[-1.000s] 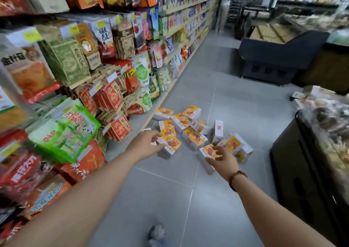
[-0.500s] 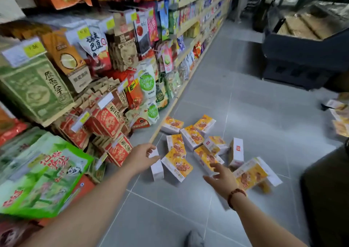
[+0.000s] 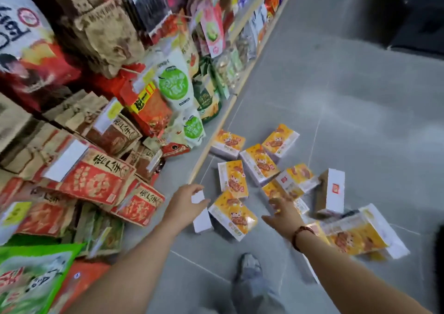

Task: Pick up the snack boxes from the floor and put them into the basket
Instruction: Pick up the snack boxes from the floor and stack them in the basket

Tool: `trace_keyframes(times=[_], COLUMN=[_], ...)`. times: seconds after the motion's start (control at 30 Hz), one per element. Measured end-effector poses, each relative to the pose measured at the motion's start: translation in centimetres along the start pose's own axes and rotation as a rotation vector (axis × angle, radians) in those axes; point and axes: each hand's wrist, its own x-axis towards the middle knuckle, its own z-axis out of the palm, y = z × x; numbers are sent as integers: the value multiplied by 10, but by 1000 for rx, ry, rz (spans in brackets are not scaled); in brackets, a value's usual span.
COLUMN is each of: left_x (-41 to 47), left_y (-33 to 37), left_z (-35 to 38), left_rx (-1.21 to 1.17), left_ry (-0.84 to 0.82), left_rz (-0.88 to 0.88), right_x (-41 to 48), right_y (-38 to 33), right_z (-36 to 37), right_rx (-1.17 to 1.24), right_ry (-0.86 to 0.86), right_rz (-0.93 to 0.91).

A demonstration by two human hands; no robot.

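Note:
Several orange-and-white snack boxes [image 3: 259, 163] lie scattered on the grey tile floor beside the shelf base. My left hand [image 3: 183, 204] reaches down over a white box [image 3: 201, 220] standing on its edge, fingers curled at its top; whether it grips the box is unclear. Right of that white box lies an orange box [image 3: 233, 214]. My right hand [image 3: 284, 214] hovers with fingers spread above another orange box [image 3: 276, 190], holding nothing. A larger orange box [image 3: 355, 235] lies to the right of my right wrist. No basket is in view.
A long shelf [image 3: 211, 145] packed with snack bags and red cartons fills the left side. A white box [image 3: 332, 191] stands upright at the far right of the pile. My shoe [image 3: 249, 265] is on the floor below the hands. A dark display unit [image 3: 420, 25] stands at the top right.
The view has dropped and moved closer to the boxes. Both hands have lowered toward the pile, the left now at the white box's top, the right spreading over an orange box.

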Motion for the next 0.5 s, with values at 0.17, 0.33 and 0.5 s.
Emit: trace_keyframes(times=[0.17,0.33,0.5], left_x=[69,139,199], left_y=[-37,-97,-150], left_z=[48,112,197], left_rx=[65,96,113], left_ry=[-45,-106,-202], left_rz=[-30,-94,-57], right_x=[83,152,209], right_y=[15,65,132], right_z=[32,88,151], right_rx=[22,-14,11], right_ry=[-96,-188,-216], right_rz=[29,173,269])
